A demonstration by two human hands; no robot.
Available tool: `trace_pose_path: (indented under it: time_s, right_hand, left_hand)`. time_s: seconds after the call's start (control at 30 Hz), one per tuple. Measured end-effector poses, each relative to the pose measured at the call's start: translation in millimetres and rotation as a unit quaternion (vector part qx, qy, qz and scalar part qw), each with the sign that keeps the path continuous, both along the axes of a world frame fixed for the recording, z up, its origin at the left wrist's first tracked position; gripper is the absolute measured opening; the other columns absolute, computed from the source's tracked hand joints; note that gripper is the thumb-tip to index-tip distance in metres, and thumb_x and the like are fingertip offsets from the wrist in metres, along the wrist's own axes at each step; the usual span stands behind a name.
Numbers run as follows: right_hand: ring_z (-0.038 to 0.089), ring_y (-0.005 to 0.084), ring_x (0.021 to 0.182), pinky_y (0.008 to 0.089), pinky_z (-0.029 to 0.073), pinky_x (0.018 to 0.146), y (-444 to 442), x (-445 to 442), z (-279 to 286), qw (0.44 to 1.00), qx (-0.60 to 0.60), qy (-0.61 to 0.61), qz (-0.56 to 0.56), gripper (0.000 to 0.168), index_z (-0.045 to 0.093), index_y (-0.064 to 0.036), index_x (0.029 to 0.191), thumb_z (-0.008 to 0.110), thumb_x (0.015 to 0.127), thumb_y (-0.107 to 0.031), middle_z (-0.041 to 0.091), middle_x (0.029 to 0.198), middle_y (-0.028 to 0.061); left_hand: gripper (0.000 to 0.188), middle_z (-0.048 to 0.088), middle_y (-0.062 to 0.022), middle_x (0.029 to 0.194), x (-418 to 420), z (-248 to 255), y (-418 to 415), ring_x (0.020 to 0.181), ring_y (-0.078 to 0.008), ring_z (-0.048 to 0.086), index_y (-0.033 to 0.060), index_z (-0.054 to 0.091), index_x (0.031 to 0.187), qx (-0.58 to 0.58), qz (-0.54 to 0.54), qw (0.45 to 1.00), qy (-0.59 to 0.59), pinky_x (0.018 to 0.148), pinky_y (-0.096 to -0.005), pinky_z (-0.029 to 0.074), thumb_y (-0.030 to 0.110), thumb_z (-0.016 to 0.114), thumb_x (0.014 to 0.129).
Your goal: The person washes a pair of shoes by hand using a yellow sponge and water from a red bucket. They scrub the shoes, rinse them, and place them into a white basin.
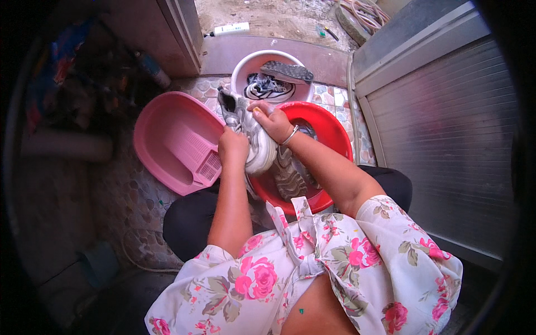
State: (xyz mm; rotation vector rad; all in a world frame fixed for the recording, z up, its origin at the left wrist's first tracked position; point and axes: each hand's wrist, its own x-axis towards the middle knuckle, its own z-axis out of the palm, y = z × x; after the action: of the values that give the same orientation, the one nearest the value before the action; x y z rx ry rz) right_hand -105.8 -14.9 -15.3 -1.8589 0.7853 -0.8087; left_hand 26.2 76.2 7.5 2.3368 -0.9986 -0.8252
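My left hand (233, 147) grips a white and grey sneaker (256, 144) by its upper, near the laces. The shoe is tilted, with its pale sole edge turned to the right and its dark ankle opening up and left. My right hand (273, 122) lies against the sole side of the sneaker; a small yellow spot shows at its fingers, and I cannot tell whether it holds something. Below the hands stands a red basin (341, 132). In it rests another shoe, its brown patterned sole (289, 178) facing up, with a greyish item (307, 129) partly hidden by my right forearm.
A pink plastic tub with a ribbed washboard (188, 146) stands to the left. Beyond is a white basin (238, 69) holding a dark speckled shoe (287, 71) and a laced black-and-white one (268, 87). A white bottle (231, 29) lies past the doorsill (272, 54). A panelled door (444, 138) borders the right.
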Motion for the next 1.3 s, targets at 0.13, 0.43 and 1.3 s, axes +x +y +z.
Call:
trace_pose_path:
  time_s: [0.13,0.43,1.3]
  right_hand:
    - [0.062,0.0359,0.104,0.0426,0.049,0.090,64.3,-0.9,53.3,0.976,-0.196,0.098,0.010,0.025,0.062,-0.009,0.107,0.064,0.085,-0.021,0.060,0.124,0.0178]
    - [0.061,0.0311,0.109,0.0361,0.048,0.093,52.1,-8.5,33.0,0.983,-0.159,0.080,-0.035,0.035,0.058,-0.006,0.121,0.062,0.087,-0.010,0.059,0.120,0.0201]
    - [0.057,0.0170,0.072,0.0311,0.048,0.066,-11.0,3.0,65.6,0.980,0.140,-0.082,-0.113,0.022,0.058,-0.001,0.086,0.071,0.071,-0.010,0.060,0.080,0.0077]
  left_hand:
    - [0.038,0.064,-0.0320,0.102,8.3,4.2,10.1,0.097,-0.0458,0.062,-0.0051,0.054,0.112,0.021,0.014,1.000,0.003,0.085,-0.0498,0.049,0.019,0.056,0.083]
    - [0.044,0.065,-0.0272,0.106,4.6,3.7,12.7,0.100,-0.0446,0.062,0.0035,0.054,0.122,0.008,0.017,1.000,0.020,0.085,-0.0502,0.048,0.022,0.058,0.083]
    - [0.065,0.067,-0.0193,0.110,25.9,21.5,18.8,0.098,-0.0298,0.066,0.0033,0.059,0.125,-0.366,-0.015,0.922,0.121,0.084,-0.0369,0.051,0.045,0.075,0.078]
